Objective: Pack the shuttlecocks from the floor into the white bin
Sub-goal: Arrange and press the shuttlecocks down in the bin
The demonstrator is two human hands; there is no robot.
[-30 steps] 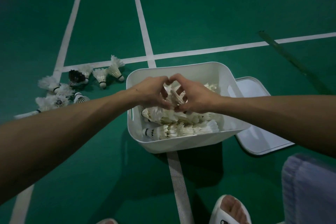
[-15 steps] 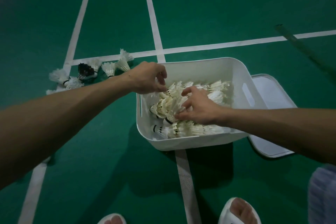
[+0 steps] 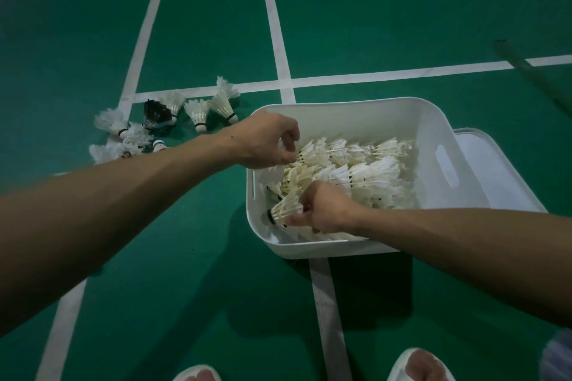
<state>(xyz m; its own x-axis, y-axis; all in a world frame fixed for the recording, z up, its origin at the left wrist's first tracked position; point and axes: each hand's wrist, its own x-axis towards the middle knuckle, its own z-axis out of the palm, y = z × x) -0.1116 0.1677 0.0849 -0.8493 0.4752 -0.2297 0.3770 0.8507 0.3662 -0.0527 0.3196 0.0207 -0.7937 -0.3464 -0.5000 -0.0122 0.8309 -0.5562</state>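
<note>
White bin [image 3: 340, 104] half full, rows lying flat. My right hand [image 3: 325, 209] pinches one shuttlecock [image 3: 283, 209] into the near-left corner. My left hand [image 3: 266, 141] curls over the rim; contents unclear. Next, I judge: reach left for the floor cluster [image 3: 198, 111].

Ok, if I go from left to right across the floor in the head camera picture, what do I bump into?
First the loose shuttlecocks on the floor → then the white bin → then the white lid lying flat beside it.
</note>
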